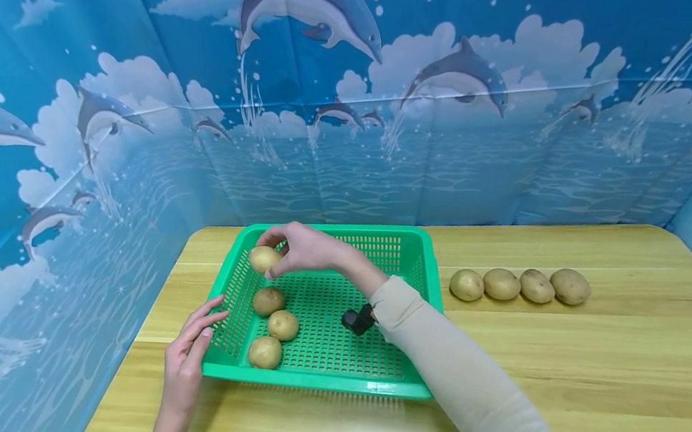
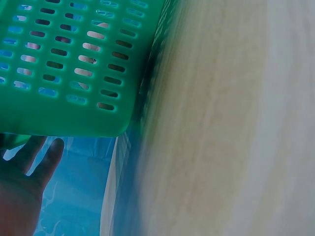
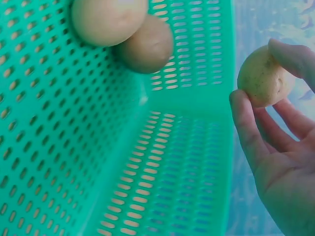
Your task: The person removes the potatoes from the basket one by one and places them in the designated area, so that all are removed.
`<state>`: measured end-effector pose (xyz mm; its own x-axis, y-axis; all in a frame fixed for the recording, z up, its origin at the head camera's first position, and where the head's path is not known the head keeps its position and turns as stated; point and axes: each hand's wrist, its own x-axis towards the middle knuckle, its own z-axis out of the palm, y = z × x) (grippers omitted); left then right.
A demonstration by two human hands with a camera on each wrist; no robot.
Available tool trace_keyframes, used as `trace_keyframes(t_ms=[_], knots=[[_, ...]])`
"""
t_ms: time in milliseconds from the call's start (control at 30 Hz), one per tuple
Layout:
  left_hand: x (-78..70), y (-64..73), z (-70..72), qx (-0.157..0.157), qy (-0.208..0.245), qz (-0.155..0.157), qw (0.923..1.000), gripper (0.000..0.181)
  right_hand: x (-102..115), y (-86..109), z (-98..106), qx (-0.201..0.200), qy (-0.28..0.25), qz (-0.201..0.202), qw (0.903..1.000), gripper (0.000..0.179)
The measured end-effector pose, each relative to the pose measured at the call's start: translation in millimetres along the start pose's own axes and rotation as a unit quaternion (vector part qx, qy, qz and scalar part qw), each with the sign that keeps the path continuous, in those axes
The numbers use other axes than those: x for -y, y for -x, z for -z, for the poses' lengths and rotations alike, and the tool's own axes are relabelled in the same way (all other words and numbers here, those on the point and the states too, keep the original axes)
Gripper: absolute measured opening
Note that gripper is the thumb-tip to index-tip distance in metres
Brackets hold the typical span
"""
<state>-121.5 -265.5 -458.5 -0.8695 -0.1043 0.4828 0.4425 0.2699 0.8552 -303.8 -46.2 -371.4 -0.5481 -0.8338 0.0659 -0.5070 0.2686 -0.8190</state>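
Note:
Over the far left corner of a green plastic basket [image 1: 315,382], my right hand [image 1: 309,249] holds a potato [image 1: 263,259] between thumb and fingers. The right wrist view shows this potato [image 3: 266,77] pinched at the fingertips, above the basket's rim. Inside the basket, along its left side, lie three more potatoes: a darker one [image 1: 268,301], a lighter one [image 1: 283,325] and one near the front [image 1: 265,352]. My left hand [image 1: 187,359] rests at the basket's left rim with its fingers extended. In the left wrist view, spread fingers of the left hand [image 2: 27,177] show beside the basket's perforated wall [image 2: 74,64].
Several potatoes [image 1: 502,284] lie in a row on the wooden table [image 1: 592,376], right of the basket. A black wrist camera [image 1: 358,319] hangs under the right forearm, over the basket. A blue dolphin-print curtain [image 1: 354,152] stands behind and at the sides.

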Motion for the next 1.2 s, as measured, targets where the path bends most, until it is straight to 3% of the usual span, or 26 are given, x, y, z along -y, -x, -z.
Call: trace_keyframes(t_ms=[300,733,1200], knots=[[-1.4,-0.6,-1.8,-0.003,0.000,-0.008,1.0000,0.030,24,18.8,0,-0.046,0.012,0.027,0.9985,0.051],[-1.0,0.4,-0.7,-0.005,-0.003,0.006,1.0000,0.031,29,48.8,1,-0.109,-0.030,0.014,0.9935,0.053],[-1.6,0.3,-1.0,-0.007,0.007,0.020,0.9998,0.030,51,79.6,9,-0.140,0.027,0.005,0.9897,0.053]])
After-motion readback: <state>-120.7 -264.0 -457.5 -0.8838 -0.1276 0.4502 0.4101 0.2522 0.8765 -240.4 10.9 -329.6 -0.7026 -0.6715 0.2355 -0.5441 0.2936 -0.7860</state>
